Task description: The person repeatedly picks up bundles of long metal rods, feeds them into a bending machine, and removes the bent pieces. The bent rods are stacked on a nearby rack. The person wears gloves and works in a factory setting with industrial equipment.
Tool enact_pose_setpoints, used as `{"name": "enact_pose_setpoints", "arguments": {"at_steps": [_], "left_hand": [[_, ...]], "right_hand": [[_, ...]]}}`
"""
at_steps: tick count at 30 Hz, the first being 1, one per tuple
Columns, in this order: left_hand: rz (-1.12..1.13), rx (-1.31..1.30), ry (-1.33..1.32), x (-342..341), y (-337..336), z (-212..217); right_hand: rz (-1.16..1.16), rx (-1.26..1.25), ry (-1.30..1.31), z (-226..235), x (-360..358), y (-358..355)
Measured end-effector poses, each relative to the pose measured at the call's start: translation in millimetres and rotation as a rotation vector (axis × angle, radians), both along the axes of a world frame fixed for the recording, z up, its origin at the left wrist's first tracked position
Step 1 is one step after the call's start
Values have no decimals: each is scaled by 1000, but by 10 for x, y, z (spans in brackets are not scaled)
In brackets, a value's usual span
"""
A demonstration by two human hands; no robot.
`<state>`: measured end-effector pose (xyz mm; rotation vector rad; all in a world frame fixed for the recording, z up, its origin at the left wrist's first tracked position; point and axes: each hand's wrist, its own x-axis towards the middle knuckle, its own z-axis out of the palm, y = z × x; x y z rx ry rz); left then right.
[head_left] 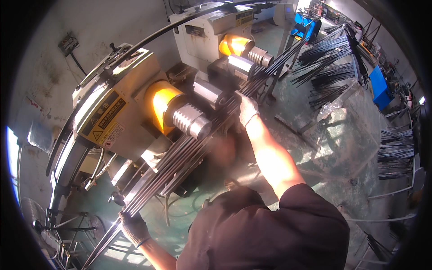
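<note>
A bundle of long, thin dark metal rods (173, 163) runs slantwise from the lower left to the upper right, in front of two machines. My left hand (134, 229), in a pale knit glove with a darker palm, is closed round the rods near their lower-left end. Farther up the bundle, my gloved right hand (248, 109) grips its near side; some of its fingers are hidden by the rods. Between my hands, the bundle passes just under a ridged steel roller (191, 121) with a yellow collar (161, 105) on the nearer machine (128, 96).
A second machine (204, 33) with a similar ridged roller (261, 57) stands farther back. A black curved rail (148, 33) arches over both. Piles of rods (333, 63) lie on a rack at right, with plastic sheeting (346, 130) nearby. A bicycle (85, 227) stands lower left.
</note>
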<state>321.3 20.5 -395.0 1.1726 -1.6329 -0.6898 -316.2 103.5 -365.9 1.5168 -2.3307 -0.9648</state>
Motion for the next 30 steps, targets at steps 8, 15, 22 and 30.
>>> {"name": "enact_pose_setpoints", "arguments": {"at_steps": [8,15,22,30], "left_hand": [[-25,83,20,-561,-91,-234],[12,168,8,-1054,54,-148],[44,595,1187,-706,-1,76],[24,83,169,-110,-158,-363]], "right_hand": [[-327,-1214,-1387,-677,-415,-508],[-169,-1527,-1518,-639,-405,-585],[-444,-1597,-2168,-669,-653,-529],[-426,-1404,-1922,-758,-613,-700]]}}
